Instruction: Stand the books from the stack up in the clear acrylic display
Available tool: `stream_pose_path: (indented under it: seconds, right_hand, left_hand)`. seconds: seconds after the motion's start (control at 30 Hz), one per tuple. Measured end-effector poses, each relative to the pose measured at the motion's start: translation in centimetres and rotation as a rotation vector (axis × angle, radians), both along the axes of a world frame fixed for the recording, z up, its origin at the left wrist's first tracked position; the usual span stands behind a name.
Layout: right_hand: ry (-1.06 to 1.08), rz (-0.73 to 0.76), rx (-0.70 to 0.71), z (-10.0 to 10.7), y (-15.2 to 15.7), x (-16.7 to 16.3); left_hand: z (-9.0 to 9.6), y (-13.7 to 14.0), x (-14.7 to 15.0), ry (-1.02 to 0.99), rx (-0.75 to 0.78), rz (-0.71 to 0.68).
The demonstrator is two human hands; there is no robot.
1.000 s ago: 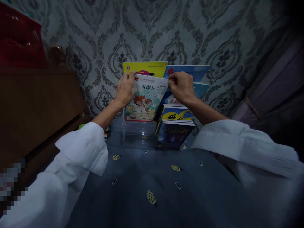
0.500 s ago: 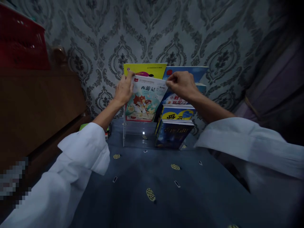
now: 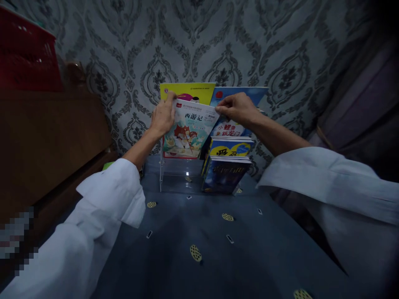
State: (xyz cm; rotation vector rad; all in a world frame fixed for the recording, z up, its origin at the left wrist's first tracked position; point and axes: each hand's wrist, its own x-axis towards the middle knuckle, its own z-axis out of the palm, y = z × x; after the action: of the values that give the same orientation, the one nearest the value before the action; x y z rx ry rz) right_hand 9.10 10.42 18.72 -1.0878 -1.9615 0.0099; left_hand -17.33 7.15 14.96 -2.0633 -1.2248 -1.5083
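Note:
A white-topped picture book [image 3: 190, 128] with Chinese characters and a red-caped figure on its cover stands in the left half of a clear tiered book rack [image 3: 177, 168]. My left hand [image 3: 162, 115] is closed on its upper left edge, thumb and fingers at the corner. At its upper right corner, my right hand [image 3: 238, 109] pinches the cover between thumb and fingertips. Behind it rises a yellow book [image 3: 187, 88]. In the right half stand a tall blue book [image 3: 246, 94], a book with red and blue lettering [image 3: 229, 129], a yellow-and-blue book [image 3: 230, 147] and dark blue books [image 3: 226, 174].
The rack rests on a dark blue cloth [image 3: 168, 265] with yellow spots, close to a patterned wall [image 3: 193, 54]. At left stands a brown wooden cabinet [image 3: 50, 137] with a red container [image 3: 28, 54] on top. A purplish curtain [image 3: 358, 112] hangs at right.
The view has shifted slightly, so the rack and books sit a little further left. Both hands keep their places on the picture book, which has hardly moved in the rack.

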Motion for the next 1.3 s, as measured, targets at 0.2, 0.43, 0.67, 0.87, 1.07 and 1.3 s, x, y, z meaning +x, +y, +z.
stream_pose_path:
  seconds: [0.2, 0.43, 0.67, 0.87, 1.07, 1.3]
  right_hand:
    - [0.064, 0.077, -0.122, 0.1, 0.3, 0.7]
    - [-0.314, 0.049, 0.133, 0.9, 0.2, -0.6]
    - [-0.443, 0.017, 0.003, 0.7, 0.2, 1.7]
    - [-0.303, 0.088, 0.016, 1.0, -0.1, 0.8]
    - [-0.145, 0.218, -0.023, -0.1, 0.1, -0.7]
    - [-0.038, 0.262, -0.077, -1.5, -0.4, -1.0]
  left_hand:
    - [0.1, 0.5, 0.8, 0.015, -0.026, 0.005]
    - [0.5, 0.0, 1.7, 0.050, -0.030, 0.034]
    - [0.2, 0.4, 1.5, 0.019, -0.032, -0.049]
    - [-0.3, 0.5, 0.3, -0.031, 0.003, -0.072]
    - [-1.4, -1.0, -0.6, -0.060, -0.083, -0.003]
    - [-1.9, -1.3, 0.0, -0.058, -0.068, 0.053]
